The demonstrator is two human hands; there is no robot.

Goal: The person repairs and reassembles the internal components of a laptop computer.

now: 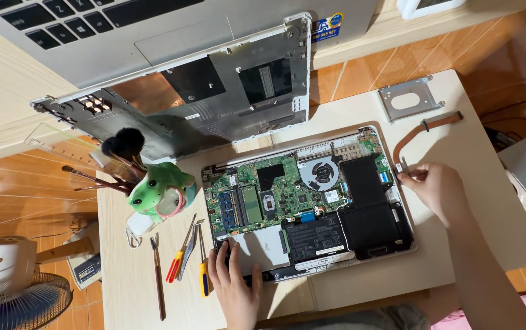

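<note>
**A:** Where the opened laptop (308, 205) lies in the middle of the small table (458, 140), bottom cover off, which parts of it do you touch?

**B:** Your left hand (233, 278) rests on the near left corner of the laptop, fingers spread flat and a little apart on the grey plate there; it grips nothing. Your right hand (437, 186) is at the right edge of the laptop, thumb and fingers pinched together on a small metal piece (404, 168), just beside the black battery (370, 208).

**A:** And what do you see inside the laptop?

**B:** You see the green board (263, 195) on the left part, the round fan (319, 173) at the far middle, and the battery filling the near right part.

**A:** What lies around it?

**B:** Just beyond your right hand, a copper heat pipe (424, 128) curves on the table, and farther off lies a square metal bracket (408, 98). Left of your left hand you have a row of tools: a yellow-handled screwdriver (203, 269), red-handled pliers (180, 256) and a thin brush (158, 281). Farther left stands a green frog holder (159, 186) with dark brushes (119, 153) in it. At the far side, the removed grey cover (202, 91) leans against a second laptop (122, 30). A white fan (12, 281) stands on the floor at the near left.
</note>
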